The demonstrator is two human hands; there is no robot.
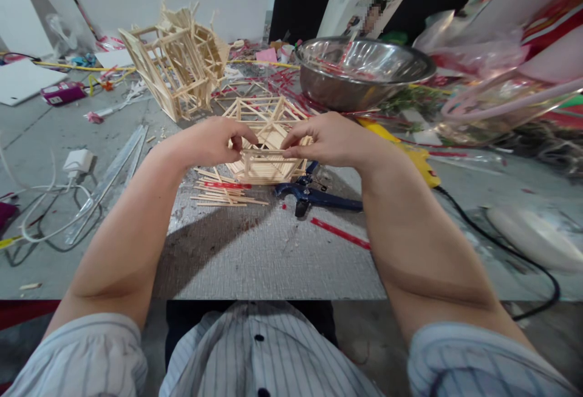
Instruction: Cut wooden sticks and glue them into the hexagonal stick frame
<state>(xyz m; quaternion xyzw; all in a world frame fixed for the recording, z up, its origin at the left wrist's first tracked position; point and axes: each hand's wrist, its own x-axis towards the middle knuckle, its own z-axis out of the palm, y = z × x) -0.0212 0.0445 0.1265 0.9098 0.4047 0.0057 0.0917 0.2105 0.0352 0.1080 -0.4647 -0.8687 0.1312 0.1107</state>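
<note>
A small frame built of thin wooden sticks (266, 142) stands on the grey table in front of me. My left hand (207, 141) pinches the left end of a wooden stick (265, 152) lying across the frame's near top edge. My right hand (330, 139) pinches the right end of that same stick. Both hands have their fingers closed. A loose pile of wooden sticks (223, 192) lies just below my left hand.
Blue-handled pliers (316, 195) lie under my right wrist, beside a red strip (339, 233). A larger stick structure (177, 66) stands at the back, a steel bowl (359, 72) to its right. A white charger and cables (75, 163) lie left; a black cable (501, 245) right.
</note>
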